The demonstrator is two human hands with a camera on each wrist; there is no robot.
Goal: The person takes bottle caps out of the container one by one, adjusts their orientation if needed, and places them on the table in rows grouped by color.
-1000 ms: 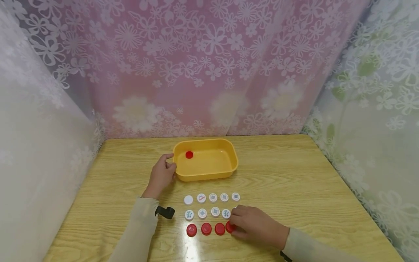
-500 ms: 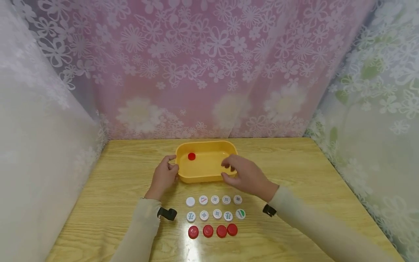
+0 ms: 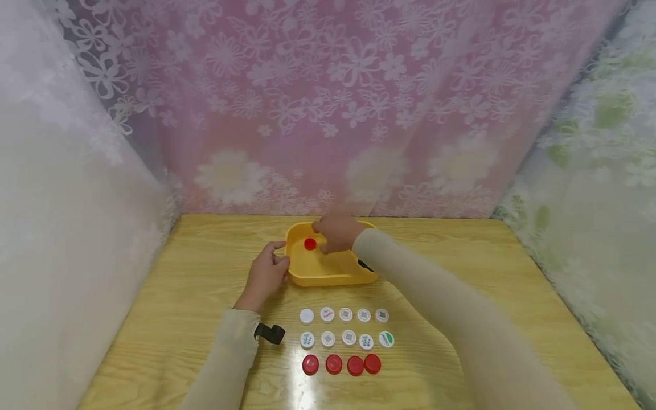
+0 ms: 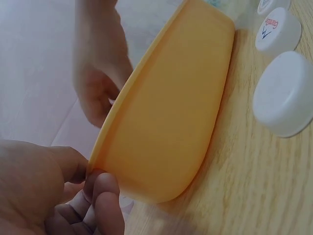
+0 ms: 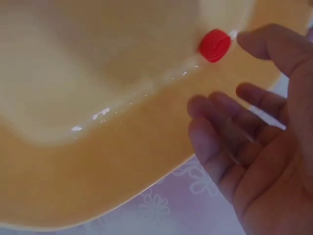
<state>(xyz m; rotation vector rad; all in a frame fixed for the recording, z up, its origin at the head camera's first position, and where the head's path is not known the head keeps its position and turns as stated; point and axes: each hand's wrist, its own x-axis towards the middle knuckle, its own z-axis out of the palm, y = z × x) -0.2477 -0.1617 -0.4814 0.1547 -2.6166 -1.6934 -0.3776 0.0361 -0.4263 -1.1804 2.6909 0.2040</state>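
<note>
My left hand (image 3: 263, 273) grips the left end of a yellow plastic tub (image 3: 333, 281); in the left wrist view its thumb and fingers pinch the tub's rim (image 4: 128, 88). Inside the tub, near its back left, lies one red bottle cap (image 3: 310, 244). Over the tub reaches my right hand (image 3: 339, 233), near that cap. In the right wrist view the fingers of this hand (image 5: 259, 142) are spread and loosely bent, holding nothing, with the thumb tip close beside the red cap (image 5: 215, 45).
In front of the tub, bottle caps lie in three rows: two rows of white caps (image 3: 345, 315), most with printed tops, and a nearer row of red caps (image 3: 333, 364). The wooden table (image 3: 205, 250) meets a pink flowered curtain (image 3: 287, 125) behind and pale curtains at both sides.
My right hand has left the rightmost red cap in the front row and moved up and leftward over the tub. That cap stays on the table. My left hand still holds the tub's end.
</note>
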